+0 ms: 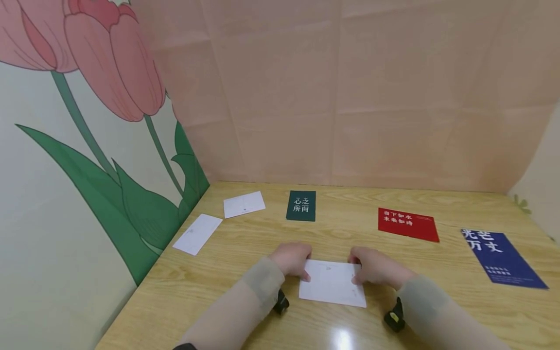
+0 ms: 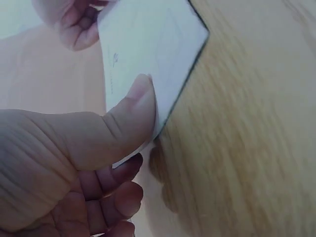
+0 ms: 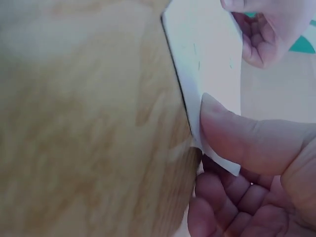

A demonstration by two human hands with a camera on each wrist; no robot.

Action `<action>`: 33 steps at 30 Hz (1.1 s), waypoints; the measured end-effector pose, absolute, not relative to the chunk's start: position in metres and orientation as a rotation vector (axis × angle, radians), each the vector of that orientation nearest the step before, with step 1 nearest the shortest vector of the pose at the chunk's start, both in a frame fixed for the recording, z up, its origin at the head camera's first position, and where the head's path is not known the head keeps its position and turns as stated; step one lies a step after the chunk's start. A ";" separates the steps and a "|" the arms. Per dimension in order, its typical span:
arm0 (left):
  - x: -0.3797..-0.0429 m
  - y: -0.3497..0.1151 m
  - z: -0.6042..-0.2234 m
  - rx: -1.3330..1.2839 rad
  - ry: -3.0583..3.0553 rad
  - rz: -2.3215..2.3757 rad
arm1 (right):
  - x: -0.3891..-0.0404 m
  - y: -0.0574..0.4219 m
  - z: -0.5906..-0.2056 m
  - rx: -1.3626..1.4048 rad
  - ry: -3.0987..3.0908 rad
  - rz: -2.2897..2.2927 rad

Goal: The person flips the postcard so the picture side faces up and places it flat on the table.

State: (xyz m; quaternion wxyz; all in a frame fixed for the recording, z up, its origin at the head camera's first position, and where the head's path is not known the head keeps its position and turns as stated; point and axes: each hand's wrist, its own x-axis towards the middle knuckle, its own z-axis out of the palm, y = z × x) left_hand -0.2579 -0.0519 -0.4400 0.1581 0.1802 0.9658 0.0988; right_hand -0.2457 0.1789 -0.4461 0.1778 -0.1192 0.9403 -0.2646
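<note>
The left hand [image 1: 292, 260] and right hand [image 1: 375, 266] pinch a white card [image 1: 331, 282] by opposite sides at the near middle of the table [image 1: 175, 301], each grip closed thumb-over-fingers, seemingly a two-handed adjusting step whose next move calls for evenness.

Too small to read in the fine print of the held white card [image 1: 331, 286] and the blue card [image 1: 501, 260] to its right, hidden on the former's underside, and cut off by the head view's lower edge at the left forearm [image 1: 232, 311].
</note>
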 end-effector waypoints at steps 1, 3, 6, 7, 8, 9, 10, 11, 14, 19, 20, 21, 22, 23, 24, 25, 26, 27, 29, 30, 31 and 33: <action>-0.258 -0.052 -0.440 0.506 2.758 0.313 | -0.245 0.179 -0.446 -0.335 2.672 -0.753; -0.259 -0.053 -0.441 0.489 2.756 0.370 | -0.245 0.179 -0.447 -0.327 2.698 -0.760; -0.259 -0.054 -0.440 0.457 2.752 0.452 | -0.244 0.180 -0.446 -0.337 2.726 -0.768; -0.260 -0.054 -0.440 0.459 2.754 0.467 | -0.243 0.181 -0.445 -0.339 2.731 -0.775; -0.260 -0.055 -0.440 0.459 2.755 0.480 | -0.243 0.182 -0.444 -0.345 2.733 -0.779; -0.260 -0.055 -0.439 0.460 2.752 0.497 | -0.242 0.182 -0.444 -0.343 2.727 -0.788; -0.260 -0.056 -0.438 0.464 2.751 0.513 | -0.241 0.183 -0.442 -0.352 2.726 -0.793; -0.261 -0.056 -0.438 0.468 2.750 0.529 | -0.241 0.184 -0.441 -0.362 2.728 -0.796; -0.260 -0.058 -0.435 0.485 2.748 0.573 | -0.239 0.186 -0.437 -0.363 2.732 -0.806; -0.257 -0.060 -0.426 0.499 2.739 0.622 | -0.237 0.187 -0.427 -0.372 2.743 -0.822; -0.256 -0.061 -0.424 0.500 2.736 0.629 | -0.236 0.187 -0.426 -0.368 2.744 -0.822; -0.254 -0.061 -0.422 0.502 2.735 0.634 | -0.237 0.188 -0.424 -0.367 2.744 -0.819; -0.254 -0.062 -0.421 0.510 2.738 0.636 | -0.236 0.188 -0.423 -0.361 2.744 -0.820; -0.253 -0.062 -0.419 0.522 2.743 0.639 | -0.236 0.188 -0.421 -0.361 2.746 -0.823; -0.252 -0.063 -0.418 0.535 2.750 0.646 | -0.236 0.188 -0.420 -0.360 2.747 -0.830; -0.251 -0.063 -0.416 0.548 2.758 0.653 | -0.236 0.188 -0.419 -0.360 2.746 -0.841; -0.251 -0.064 -0.414 0.558 2.765 0.665 | -0.236 0.188 -0.417 -0.363 2.745 -0.853; -0.250 -0.064 -0.413 0.571 2.774 0.671 | -0.236 0.189 -0.416 -0.368 2.744 -0.871; -0.249 -0.066 -0.410 0.589 2.785 0.692 | -0.235 0.189 -0.412 -0.375 2.737 -0.905; -0.248 -0.066 -0.408 0.594 2.787 0.703 | -0.234 0.190 -0.411 -0.382 2.735 -0.920; -0.248 -0.067 -0.407 0.599 2.789 0.711 | -0.234 0.190 -0.409 -0.389 2.737 -0.928; -0.247 -0.067 -0.404 0.622 2.804 0.716 | -0.233 0.190 -0.406 -0.410 2.754 -0.933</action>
